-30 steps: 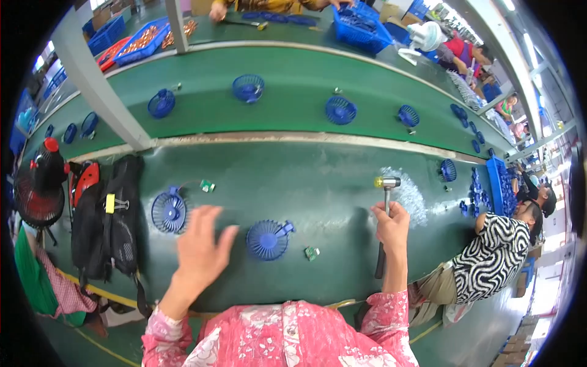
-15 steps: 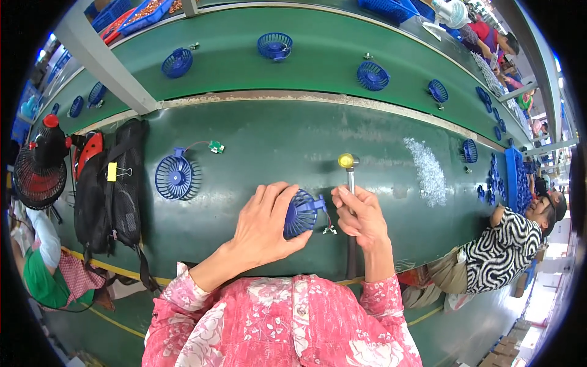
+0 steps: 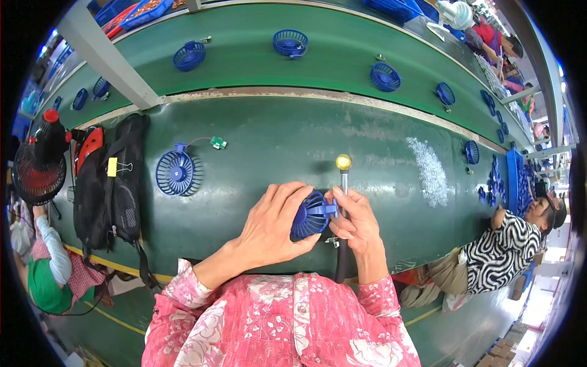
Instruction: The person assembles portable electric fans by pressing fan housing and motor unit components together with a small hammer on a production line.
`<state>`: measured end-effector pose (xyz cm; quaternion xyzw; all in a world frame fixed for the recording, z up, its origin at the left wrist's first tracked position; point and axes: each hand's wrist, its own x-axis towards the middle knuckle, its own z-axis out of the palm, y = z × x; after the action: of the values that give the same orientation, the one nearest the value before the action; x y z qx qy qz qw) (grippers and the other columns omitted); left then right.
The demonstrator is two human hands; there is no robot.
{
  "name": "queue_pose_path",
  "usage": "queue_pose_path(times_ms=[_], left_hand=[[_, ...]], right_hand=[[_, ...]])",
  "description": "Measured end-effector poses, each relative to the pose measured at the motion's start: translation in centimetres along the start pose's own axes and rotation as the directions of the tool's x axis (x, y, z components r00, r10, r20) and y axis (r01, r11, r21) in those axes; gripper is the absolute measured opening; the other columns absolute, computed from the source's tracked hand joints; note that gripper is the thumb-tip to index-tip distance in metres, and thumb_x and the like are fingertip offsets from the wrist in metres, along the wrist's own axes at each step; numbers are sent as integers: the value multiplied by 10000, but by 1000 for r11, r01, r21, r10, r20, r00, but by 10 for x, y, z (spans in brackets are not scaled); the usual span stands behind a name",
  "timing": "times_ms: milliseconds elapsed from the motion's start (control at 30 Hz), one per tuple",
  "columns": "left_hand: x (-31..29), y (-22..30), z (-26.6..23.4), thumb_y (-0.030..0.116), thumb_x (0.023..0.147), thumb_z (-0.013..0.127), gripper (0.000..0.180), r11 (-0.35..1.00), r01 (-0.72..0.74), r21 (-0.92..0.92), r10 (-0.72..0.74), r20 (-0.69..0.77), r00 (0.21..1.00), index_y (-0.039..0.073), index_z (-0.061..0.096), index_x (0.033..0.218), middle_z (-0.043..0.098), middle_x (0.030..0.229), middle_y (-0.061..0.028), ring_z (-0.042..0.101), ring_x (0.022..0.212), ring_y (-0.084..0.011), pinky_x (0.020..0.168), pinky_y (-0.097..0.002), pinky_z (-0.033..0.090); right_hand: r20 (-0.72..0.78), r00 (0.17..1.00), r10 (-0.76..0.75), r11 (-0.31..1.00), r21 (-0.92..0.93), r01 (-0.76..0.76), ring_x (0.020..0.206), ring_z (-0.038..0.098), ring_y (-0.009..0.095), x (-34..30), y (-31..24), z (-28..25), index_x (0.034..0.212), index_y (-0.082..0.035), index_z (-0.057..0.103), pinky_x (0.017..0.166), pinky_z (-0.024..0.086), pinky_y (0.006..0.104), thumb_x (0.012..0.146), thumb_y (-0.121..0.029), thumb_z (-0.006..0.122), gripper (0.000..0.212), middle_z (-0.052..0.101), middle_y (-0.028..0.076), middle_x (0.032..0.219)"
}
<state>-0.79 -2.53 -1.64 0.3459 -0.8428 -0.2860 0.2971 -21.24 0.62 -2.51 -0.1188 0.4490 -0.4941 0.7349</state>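
The round blue plastic fan housing with slatted ribs (image 3: 310, 215) sat just below and right of the centre of the frame, its tab pointing right; your left hand (image 3: 272, 220) was partly open and curved over its left side, the thumb below and the fingers above, and had hold of it; your right hand (image 3: 356, 221) was mostly closed around the slim hammer with a yellow face, silver metal shaft and black grip (image 3: 344, 178), its head toward the top of the frame; your right fingertips lay at the housing's tab, though you could not tell whether they pressed on it; a small pale component (image 3: 332, 242) showed just below the tab; all this was over the dark green worktable (image 3: 275, 147); at centre left lay a second blue slatted housing (image 3: 175, 173), wired to a small green circuit board (image 3: 218, 143); farther left was a black mesh bag (image 3: 127, 202) with a yellow clip (image 3: 112, 167); right of centre spread a heap of small clear pieces (image 3: 428, 174); across the top, more blue housings (image 3: 290, 43) lay on a green belt (image 3: 244, 67).
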Motion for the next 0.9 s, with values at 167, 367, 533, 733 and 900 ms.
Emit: queue_pose_path(times_ms=[167,367,533,733,900], left_hand=[[0,-2,-1,275,690,794,751,999,40,-23,-40,15,999,33,456,1315,509,1234,-139,541,1060,-351,826,-466,529],[2,-3,-3,281,692,791,730,997,72,-9,-72,30,997,32,470,1299,512,1217,-134,545,1054,-344,789,-464,549],[4,2,-6,280,692,789,710,990,76,118,-80,25,996,26,485,1281,509,1205,-150,546,1048,-340,774,-458,553],[12,2,-16,338,730,792,751,990,101,100,-103,10,995,11,449,1313,499,1202,-186,549,1072,-358,797,-442,551],[42,-35,-31,375,792,783,654,839,454,-300,-349,342,872,-19,523,1245,535,1205,-202,608,1044,-340,884,-422,504]], right_hand=[[18,999,-35,999,28,35,332,264,32,-1,3,0,983,25,643,310,230,215,993,-189,588,222,425,-35,499],[46,995,-88,995,-38,90,356,307,23,-4,3,-3,1059,44,649,321,241,204,962,-125,615,197,531,3,643],[-133,964,-232,863,-485,140,389,359,18,-10,1,17,1078,54,665,343,245,201,903,-49,682,204,672,66,770],[-174,964,-202,962,-217,162,381,372,35,-6,-5,20,1050,55,668,339,250,215,891,-43,694,189,672,83,741],[-280,901,-332,915,-329,235,384,359,37,-3,-10,26,987,31,670,345,250,223,909,-66,682,125,594,21,659]])
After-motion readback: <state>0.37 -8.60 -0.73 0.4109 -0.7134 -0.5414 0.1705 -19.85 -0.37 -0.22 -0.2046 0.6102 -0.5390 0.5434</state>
